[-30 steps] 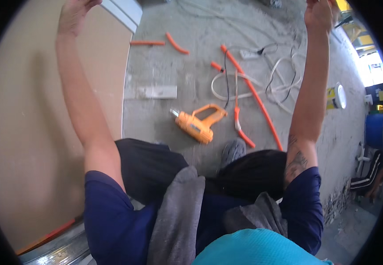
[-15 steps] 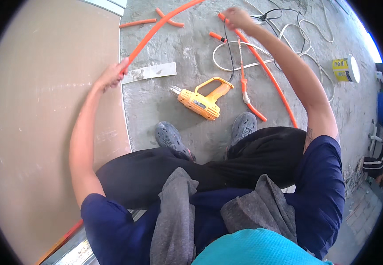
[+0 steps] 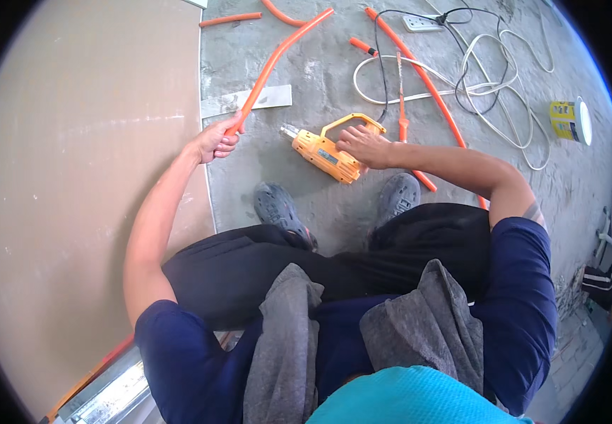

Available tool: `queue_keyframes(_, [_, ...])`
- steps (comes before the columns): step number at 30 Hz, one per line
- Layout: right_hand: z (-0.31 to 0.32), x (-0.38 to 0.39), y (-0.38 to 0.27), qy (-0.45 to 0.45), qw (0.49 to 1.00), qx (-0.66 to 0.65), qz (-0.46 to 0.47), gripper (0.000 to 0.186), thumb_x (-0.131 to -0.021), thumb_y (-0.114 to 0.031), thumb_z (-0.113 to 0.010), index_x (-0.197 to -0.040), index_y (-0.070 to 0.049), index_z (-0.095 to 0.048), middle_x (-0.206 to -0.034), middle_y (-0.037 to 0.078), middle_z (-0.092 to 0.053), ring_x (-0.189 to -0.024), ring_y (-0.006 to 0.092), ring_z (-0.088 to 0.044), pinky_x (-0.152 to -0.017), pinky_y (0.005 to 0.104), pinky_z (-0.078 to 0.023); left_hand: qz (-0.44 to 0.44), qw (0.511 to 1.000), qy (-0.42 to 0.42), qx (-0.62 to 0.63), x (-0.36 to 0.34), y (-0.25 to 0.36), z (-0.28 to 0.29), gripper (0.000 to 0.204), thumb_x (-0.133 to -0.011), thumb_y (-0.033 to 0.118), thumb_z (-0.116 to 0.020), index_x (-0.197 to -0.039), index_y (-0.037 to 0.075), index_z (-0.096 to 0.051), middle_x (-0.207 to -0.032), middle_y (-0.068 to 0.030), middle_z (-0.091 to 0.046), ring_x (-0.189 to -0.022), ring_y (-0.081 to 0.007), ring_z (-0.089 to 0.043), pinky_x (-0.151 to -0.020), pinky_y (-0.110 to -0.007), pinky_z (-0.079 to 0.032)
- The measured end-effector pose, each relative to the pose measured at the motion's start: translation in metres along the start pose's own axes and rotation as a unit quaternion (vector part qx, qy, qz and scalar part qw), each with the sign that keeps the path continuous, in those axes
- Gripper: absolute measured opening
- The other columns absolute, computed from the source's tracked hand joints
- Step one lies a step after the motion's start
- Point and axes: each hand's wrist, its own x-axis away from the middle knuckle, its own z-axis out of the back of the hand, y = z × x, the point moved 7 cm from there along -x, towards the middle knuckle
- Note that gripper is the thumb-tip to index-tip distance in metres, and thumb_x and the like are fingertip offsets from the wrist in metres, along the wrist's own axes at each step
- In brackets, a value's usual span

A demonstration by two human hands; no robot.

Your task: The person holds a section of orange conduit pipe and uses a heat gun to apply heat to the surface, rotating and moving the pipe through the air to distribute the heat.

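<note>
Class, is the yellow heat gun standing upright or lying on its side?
The yellow heat gun lies on its side: its profile faces up from the floor, the right hand on it.

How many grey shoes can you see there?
2: the left shoe sits below and left of the yellow heat gun, the right shoe below and right of the right hand.

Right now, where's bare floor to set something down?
Bare grey concrete shows between the grey perforated clogs and nearer than the yellow-labelled white bucket. Crowded: beyond the orange plastic heat gun, rightward, where looped white cable meets long orange tubing.
</note>
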Motion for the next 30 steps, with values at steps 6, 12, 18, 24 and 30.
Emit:
queue_keyframes(6, [-0.018, -0.007, 0.029, 0.033, 0.999, 0.035, -0.019, 0.051, -0.084, -0.011, -0.068, -0.132, -0.010, -0.050, -0.126, 0.011, -0.055, -0.122, 0.0274, -0.054, -0.100, 0.0409, -0.047, 0.025, 0.998, 0.015, -0.054, -0.035, -0.015, -0.020, 0.048, -0.101, 0.060, -0.056, -0.092, 0.013, -0.052, -0.062, 0.0094, -0.034, -0.046, -0.0024, -0.028, -0.041, -0.022, -0.024])
queue_keyframes(12, [-0.016, -0.006, 0.021, -0.033, 0.998, -0.040, 0.018, 0.044, -0.088, -0.015, -0.071, -0.126, -0.002, -0.053, -0.124, 0.017, -0.054, -0.118, 0.0345, -0.059, -0.095, 0.0474, -0.051, 0.019, 0.989, 0.069, -0.133, -0.052, 0.011, 0.037, 0.045, -0.103, 0.058, -0.053, -0.090, 0.015, -0.050, -0.063, 0.0085, -0.036, -0.048, -0.0048, -0.027, -0.043, -0.024, -0.023])
queue_keyframes(18, [0.016, 0.019, 0.016, -0.006, 0.990, -0.140, 0.014, 0.049, -0.091, -0.022, -0.072, -0.132, -0.001, -0.055, -0.126, 0.020, -0.054, -0.109, 0.0405, -0.064, -0.094, 0.0509, -0.052, 0.062, 0.983, 0.142, -0.103, -0.012, -0.015, 0.096, 0.043, -0.105, 0.056, -0.051, -0.093, 0.015, -0.048, -0.062, 0.0084, -0.036, -0.048, -0.0051, -0.025, -0.043, -0.024, -0.022])
queue_keyframes(24, [0.081, 0.037, 0.028, 0.104, 0.932, -0.331, -0.103, 0.052, -0.092, -0.026, -0.070, -0.138, -0.004, -0.058, -0.119, 0.024, -0.066, -0.108, 0.0401, -0.066, -0.093, 0.0458, -0.052, 0.115, 0.974, 0.176, -0.088, 0.111, -0.041, 0.077, 0.039, -0.107, 0.053, -0.049, -0.097, 0.015, -0.047, -0.064, 0.0081, -0.035, -0.050, -0.0050, -0.026, -0.043, -0.024, -0.023])
queue_keyframes(30, [0.135, 0.035, 0.050, 0.045, 0.826, -0.526, -0.198, 0.046, -0.096, -0.028, -0.064, -0.136, -0.005, -0.060, -0.101, 0.003, -0.066, -0.091, 0.0127, -0.061, -0.084, 0.0320, -0.051, 0.080, 0.952, 0.272, -0.113, 0.168, -0.027, 0.057, 0.033, -0.106, 0.048, -0.053, -0.105, 0.014, -0.051, -0.068, 0.0078, -0.039, -0.052, -0.0032, -0.030, -0.044, -0.022, -0.022])
